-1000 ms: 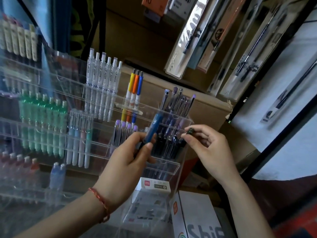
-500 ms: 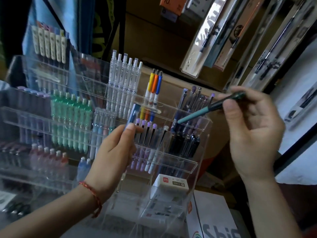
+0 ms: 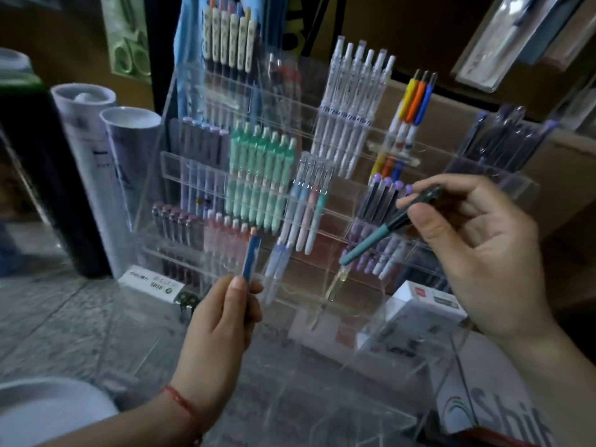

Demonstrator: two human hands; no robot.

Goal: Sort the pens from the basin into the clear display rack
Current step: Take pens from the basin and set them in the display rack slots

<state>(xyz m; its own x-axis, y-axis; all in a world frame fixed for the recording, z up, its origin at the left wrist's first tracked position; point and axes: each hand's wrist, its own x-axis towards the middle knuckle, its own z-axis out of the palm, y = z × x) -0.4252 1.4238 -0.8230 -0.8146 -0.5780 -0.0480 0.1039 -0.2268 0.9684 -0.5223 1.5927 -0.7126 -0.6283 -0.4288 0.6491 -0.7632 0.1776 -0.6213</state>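
Observation:
The clear display rack (image 3: 180,162) stands in front of me, its tiers filled with rows of mint, white, lilac, pink and dark pens. My left hand (image 3: 222,321) grips a blue pen (image 3: 251,259) upright, its tip in front of the lower pink row. My right hand (image 3: 477,262) pinches a teal and black pen (image 3: 371,243) that slants down-left toward the lilac pens in the lower right tiers. A white basin (image 3: 48,411) shows at the bottom left corner; its inside is out of view.
Two white paper rolls (image 3: 106,162) and a dark cylinder (image 3: 42,175) stand left of the rack. White boxes (image 3: 422,304) lie at its foot, and a printed box (image 3: 493,411) sits at the lower right. Packaged pens hang at the upper right.
My view swung left and down. My left hand brought the blue pen down from the middle tier to the lower pink row. My right hand lowered the teal pen toward the lilac pens.

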